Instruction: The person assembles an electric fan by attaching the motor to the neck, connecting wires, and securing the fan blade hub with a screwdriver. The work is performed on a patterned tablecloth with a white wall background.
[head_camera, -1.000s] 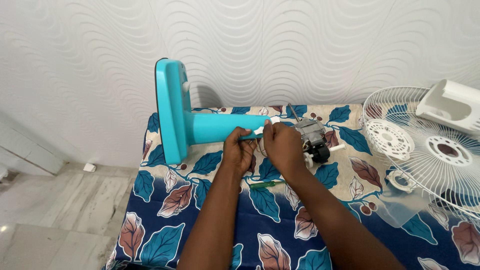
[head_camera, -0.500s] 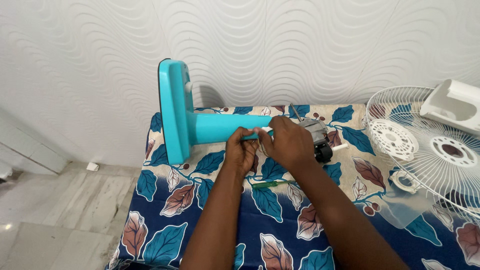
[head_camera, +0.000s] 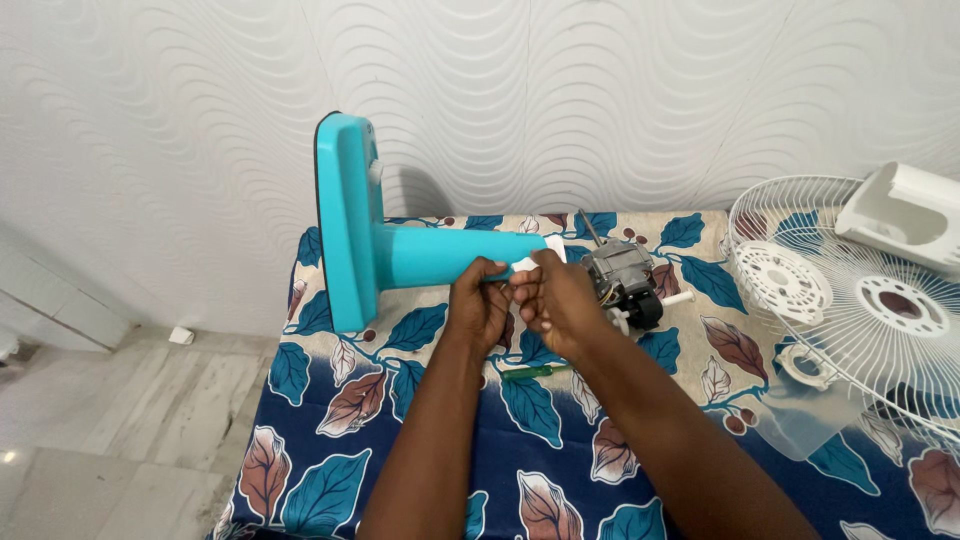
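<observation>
A turquoise fan stand (head_camera: 400, 250) lies on its side on the table, its flat base upright at the left. My left hand (head_camera: 475, 305) grips the end of its neck from below. My right hand (head_camera: 550, 300) pinches a small white plastic piece (head_camera: 528, 263) at the neck's tip, fingers closed on it. Just right of my hands lies the grey fan motor (head_camera: 622, 278) with its metal shaft pointing up and back. Thin wires run between neck and motor, partly hidden by my fingers.
A green-handled screwdriver (head_camera: 535, 371) lies on the leaf-patterned tablecloth (head_camera: 340, 440) under my right wrist. At right rest a white wire fan guard (head_camera: 860, 300), a white plastic housing (head_camera: 900, 212) and a clear fan blade (head_camera: 805, 415). The wall is close behind; floor lies left.
My right hand has drawn back left off the motor, uncovering it, and now pinches the white piece at the neck's tip. The left hand keeps its grip.
</observation>
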